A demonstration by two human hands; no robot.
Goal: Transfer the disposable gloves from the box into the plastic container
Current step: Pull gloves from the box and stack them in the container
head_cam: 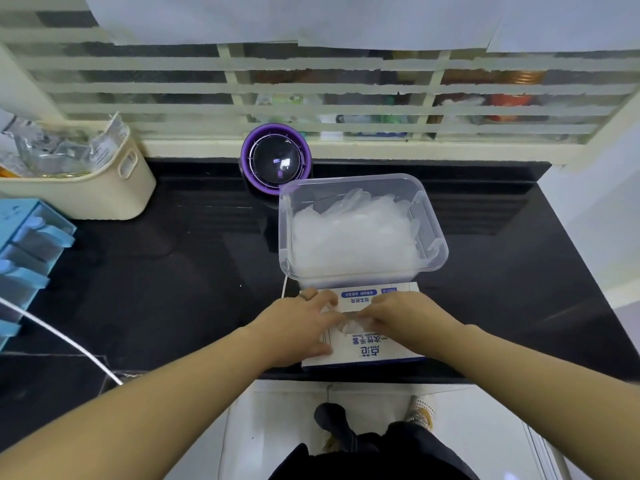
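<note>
A white and blue glove box (372, 349) lies flat at the front edge of the black counter. Right behind it stands a clear plastic container (434, 237), open, holding a heap of thin translucent gloves (353, 237). My left hand (301, 327) rests on the left side of the box top, fingers spread. My right hand (401, 317) is over the box opening, its fingertips pinching a bit of clear glove film (348, 325) that sticks out between both hands. The opening itself is mostly hidden by my hands.
A purple round device (277, 159) stands behind the container. A cream basket (114, 188) of packets sits at the back left, blue drawers (27, 251) at the left edge. A white cable (69, 344) crosses the left counter. The counter's front edge is just under the box.
</note>
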